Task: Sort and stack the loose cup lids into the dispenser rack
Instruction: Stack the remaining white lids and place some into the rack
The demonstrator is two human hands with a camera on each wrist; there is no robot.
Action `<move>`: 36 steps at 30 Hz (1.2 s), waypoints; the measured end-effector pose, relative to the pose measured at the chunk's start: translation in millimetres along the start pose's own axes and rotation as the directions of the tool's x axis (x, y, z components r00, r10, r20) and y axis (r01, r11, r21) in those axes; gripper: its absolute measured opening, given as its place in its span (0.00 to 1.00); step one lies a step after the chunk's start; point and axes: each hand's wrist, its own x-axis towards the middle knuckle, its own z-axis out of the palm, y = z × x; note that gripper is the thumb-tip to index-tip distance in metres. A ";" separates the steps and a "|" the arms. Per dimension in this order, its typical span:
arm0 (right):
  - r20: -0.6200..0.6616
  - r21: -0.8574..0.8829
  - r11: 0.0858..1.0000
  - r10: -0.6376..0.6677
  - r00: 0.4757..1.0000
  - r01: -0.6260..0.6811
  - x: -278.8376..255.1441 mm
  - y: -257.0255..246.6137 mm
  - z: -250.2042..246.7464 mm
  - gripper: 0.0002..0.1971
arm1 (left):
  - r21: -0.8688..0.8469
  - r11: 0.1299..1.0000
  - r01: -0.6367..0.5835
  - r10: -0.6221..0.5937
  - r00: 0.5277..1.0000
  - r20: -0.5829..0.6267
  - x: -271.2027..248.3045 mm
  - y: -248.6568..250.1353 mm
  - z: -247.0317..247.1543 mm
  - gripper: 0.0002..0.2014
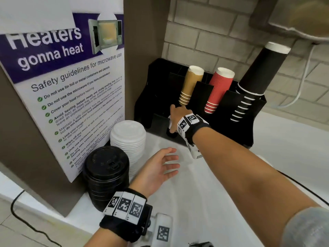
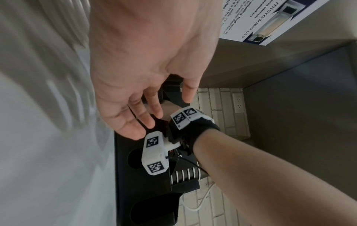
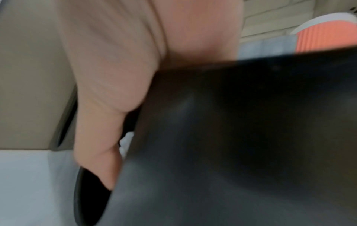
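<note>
Lids wait stacked at the surface's left edge; right hand reaches into the rack, grasp unclear; left hand, released, should fetch more

A microwave safety poster hangs on the brown panel at the left. Behind is a pale brick wall with a white cable running down it. A black cable trails at lower left, off the white worktop. The left wrist view shows a wall socket.
</note>
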 end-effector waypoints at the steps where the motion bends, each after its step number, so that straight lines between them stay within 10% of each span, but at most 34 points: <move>1: 0.003 -0.025 1.000 0.002 1.000 -0.002 1.8 -2.1 4.2 0.35 | 0.009 1.000 -0.002 0.002 1.000 -0.003 -0.3 0.3 -0.5 0.10; 6: 0.043 0.024 1.000 -0.003 0.999 0.002 5.4 -1.9 14.2 0.33 | 0.035 0.999 -0.005 0.005 1.000 0.000 -2.7 0.2 -2.3 0.10; 11: 0.173 0.163 0.986 0.002 0.985 -0.030 -2.2 0.2 -7.3 0.09 | 0.040 0.999 -0.009 0.009 1.000 -0.012 -4.7 -0.7 -5.1 0.10; 18: -0.222 0.663 0.746 0.112 0.969 0.066 -91.1 41.2 -46.1 0.21 | 0.059 0.998 -0.014 0.015 1.000 -0.022 -1.8 -2.1 -0.6 0.10; 27: -0.157 0.726 0.639 0.514 0.843 -0.254 -239.3 126.7 1.2 0.20 | 0.091 0.996 -0.013 0.013 1.000 0.003 2.7 -2.5 14.2 0.10; 36: -0.012 0.831 0.440 0.626 0.779 -0.341 -252.1 146.8 55.2 0.39 | 0.144 0.989 -0.025 0.018 0.999 0.051 3.9 -10.8 28.2 0.12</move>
